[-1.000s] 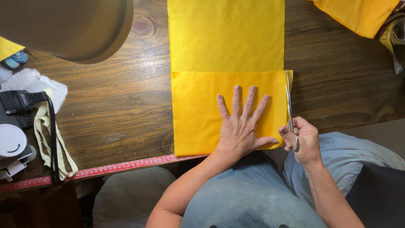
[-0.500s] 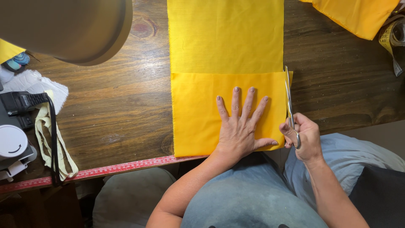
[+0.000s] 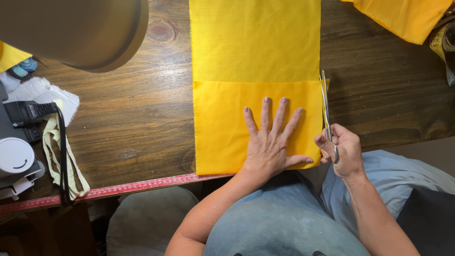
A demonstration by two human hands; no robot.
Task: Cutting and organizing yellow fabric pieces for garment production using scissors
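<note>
Dark, knotty wood makes up the tabletop [image 3: 132,118], which fills most of the frame, with a red measuring strip [image 3: 118,189] fixed along its near edge at the lower left. Down the upper middle lies a long piece of yellow fabric [image 3: 256,42], its near end folded back on itself so that a doubled panel reaches the tabletop's edge. The left hand [image 3: 272,142] lies flat on that doubled panel at the centre of the frame, fingers [image 3: 265,114] spread wide and pressing the cloth down, gripping nothing. Just to its right, the right hand [image 3: 343,151] is closed through the handles of a pair of steel scissors [image 3: 326,109]. The blades run up along the fabric's right edge, nearly shut, with their tips at the fold line.

At the upper right corner lies a second yellow piece [image 3: 407,19], with a coiled tape measure [image 3: 443,42] beside it at the frame's edge. A broad tan lampshade [image 3: 76,28] blocks the upper left. Along the left edge sit a white device [image 3: 16,156], a black strap [image 3: 61,156] and pale cloth strips [image 3: 57,142].
</note>
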